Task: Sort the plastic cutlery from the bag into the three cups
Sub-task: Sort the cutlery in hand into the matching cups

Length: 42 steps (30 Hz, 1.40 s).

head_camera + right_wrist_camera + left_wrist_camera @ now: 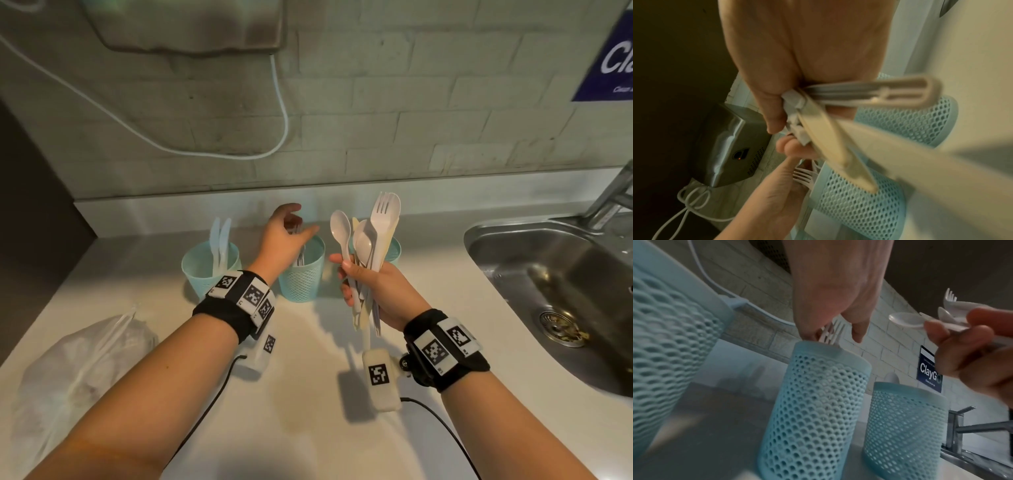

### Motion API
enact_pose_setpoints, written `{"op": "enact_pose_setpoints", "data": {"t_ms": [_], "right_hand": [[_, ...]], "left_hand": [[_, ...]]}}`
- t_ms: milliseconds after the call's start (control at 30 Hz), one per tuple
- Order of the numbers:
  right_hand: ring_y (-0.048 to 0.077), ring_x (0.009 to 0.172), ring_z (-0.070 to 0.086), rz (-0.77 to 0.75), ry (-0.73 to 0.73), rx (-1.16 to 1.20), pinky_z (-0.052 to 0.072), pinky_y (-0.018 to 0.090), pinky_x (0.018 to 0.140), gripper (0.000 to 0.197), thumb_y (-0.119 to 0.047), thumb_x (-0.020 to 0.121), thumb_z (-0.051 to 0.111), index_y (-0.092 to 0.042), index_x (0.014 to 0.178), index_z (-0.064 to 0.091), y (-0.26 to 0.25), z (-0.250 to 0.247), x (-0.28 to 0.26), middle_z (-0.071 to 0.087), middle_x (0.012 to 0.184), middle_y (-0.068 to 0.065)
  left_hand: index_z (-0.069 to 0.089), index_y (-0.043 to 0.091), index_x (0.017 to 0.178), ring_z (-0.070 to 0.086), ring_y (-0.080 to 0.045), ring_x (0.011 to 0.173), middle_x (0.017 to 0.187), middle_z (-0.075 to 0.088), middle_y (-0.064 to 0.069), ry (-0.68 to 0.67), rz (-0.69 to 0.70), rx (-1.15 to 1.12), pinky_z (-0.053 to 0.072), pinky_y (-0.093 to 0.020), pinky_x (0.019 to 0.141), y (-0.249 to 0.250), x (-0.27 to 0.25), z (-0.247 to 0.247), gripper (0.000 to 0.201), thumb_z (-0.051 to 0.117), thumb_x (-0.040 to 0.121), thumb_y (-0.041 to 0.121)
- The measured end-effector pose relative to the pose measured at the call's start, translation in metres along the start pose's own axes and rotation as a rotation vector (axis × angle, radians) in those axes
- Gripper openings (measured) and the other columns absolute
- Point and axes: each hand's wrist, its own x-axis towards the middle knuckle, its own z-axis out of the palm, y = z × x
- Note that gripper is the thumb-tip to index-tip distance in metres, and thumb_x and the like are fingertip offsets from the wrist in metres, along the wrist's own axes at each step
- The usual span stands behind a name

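cutlery bundle (368, 253) upright, heads up | right hand (375, 291) grips | left hand (281, 240) relaxed over middle cup (303, 277)

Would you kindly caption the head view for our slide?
Left hand lowers forks into the middle cup; right hand grips a cutlery bundle.

Left hand (286, 236) reaching forward, fingers loose, spread; right hand (373, 291) raised, fingers curled in grip.

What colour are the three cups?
Pale turquoise mesh cups, clearest in the left wrist view.
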Motion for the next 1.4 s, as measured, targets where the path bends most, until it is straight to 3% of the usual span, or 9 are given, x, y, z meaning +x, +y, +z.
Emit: {"op": "enact_pose_setpoints", "data": {"t_ms": [100,167,300,367,633,800,1033,1233,1400], "right_hand": [[0.017,0.057,0.05,0.005,-0.002,0.023,0.048,0.025,0.053,0.027,-0.015,0.095,0.051,-0.003,0.116,0.062,0.0,0.002,0.001,0.055,0.077,0.004],[0.016,0.056,0.05,0.008,-0.012,0.036,0.048,0.025,0.052,0.028,-0.015,0.095,0.051,-0.002,0.117,0.062,0.0,0.003,0.001,0.055,0.076,0.003],[0.016,0.053,0.049,-0.004,-0.032,0.046,0.045,0.025,0.051,0.029,-0.013,0.095,0.05,0.0,0.119,0.06,0.0,0.007,0.002,0.054,0.073,0.004],[0.016,0.052,0.049,-0.012,-0.036,0.047,0.045,0.025,0.051,0.031,-0.013,0.095,0.049,0.001,0.121,0.059,0.0,0.008,0.002,0.054,0.071,0.004],[0.014,0.051,0.046,0.002,0.002,0.021,0.043,0.024,0.048,0.021,-0.012,0.096,0.048,-0.003,0.106,0.064,0.002,0.001,-0.004,0.051,0.07,0.004],[0.012,0.05,0.043,0.051,0.024,0.05,0.039,0.023,0.047,0.019,-0.011,0.096,0.048,-0.006,0.104,0.065,0.001,-0.001,-0.006,0.044,0.067,0.003],[0.014,0.05,0.042,0.026,-0.003,-0.011,0.041,0.025,0.047,0.014,-0.009,0.095,0.05,-0.01,0.085,0.059,-0.007,-0.003,-0.008,0.042,0.068,0.006],[0.013,0.05,0.042,0.032,0.012,-0.001,0.039,0.025,0.045,0.02,-0.014,0.096,0.05,-0.007,0.109,0.063,-0.009,-0.011,-0.013,0.043,0.067,0.004],[0.011,0.051,0.04,0.04,0.023,0.008,0.035,0.024,0.046,0.025,-0.02,0.096,0.049,-0.006,0.112,0.064,-0.01,-0.019,-0.018,0.045,0.066,0.002]], "left_hand": [[0.062,0.016,0.105,0.053,-0.014,0.1,0.114,0.057,-0.008,0.155,0.109,0.064,0.044,-0.025,0.085,0.008,-0.003,-0.003,0.028,0.072,0.08,0.022],[0.064,0.016,0.096,0.056,-0.013,0.088,0.101,0.062,-0.005,0.158,0.143,0.031,0.045,-0.023,0.076,0.022,-0.011,-0.004,0.014,0.066,0.086,0.025],[0.063,0.015,0.078,0.049,-0.009,0.055,0.064,0.054,0.002,-0.281,-0.031,0.098,0.042,-0.021,0.056,0.042,-0.027,0.002,0.027,0.058,0.089,0.04],[0.057,0.015,0.067,0.046,-0.009,0.047,0.059,0.052,-0.001,-0.34,-0.052,0.129,0.04,-0.021,0.05,0.042,-0.03,0.005,0.031,0.06,0.089,0.037],[0.049,0.013,0.094,0.064,-0.015,0.052,0.069,0.064,-0.007,-0.014,-0.089,-0.355,0.053,-0.025,0.053,0.071,-0.025,0.0,0.014,0.039,0.1,0.022],[0.046,0.018,0.086,0.036,-0.007,0.038,0.055,0.038,0.004,-0.152,-0.114,-0.354,0.034,-0.022,0.038,0.073,-0.039,0.011,0.02,0.049,0.095,0.035],[0.063,0.014,0.09,0.069,-0.026,0.084,0.089,0.071,-0.011,-0.234,0.019,-0.111,0.057,-0.046,0.077,0.059,-0.057,0.032,0.026,0.076,0.074,0.029],[0.056,0.014,0.075,0.047,-0.007,0.061,0.069,0.053,0.001,-0.025,0.114,-0.073,0.04,-0.016,0.058,0.067,-0.053,0.035,0.017,0.062,0.088,0.023],[0.053,0.019,0.079,0.048,-0.01,0.061,0.068,0.051,0.004,-0.039,0.045,-0.126,0.041,-0.028,0.062,0.068,-0.046,0.042,0.016,0.058,0.09,0.03]]}}
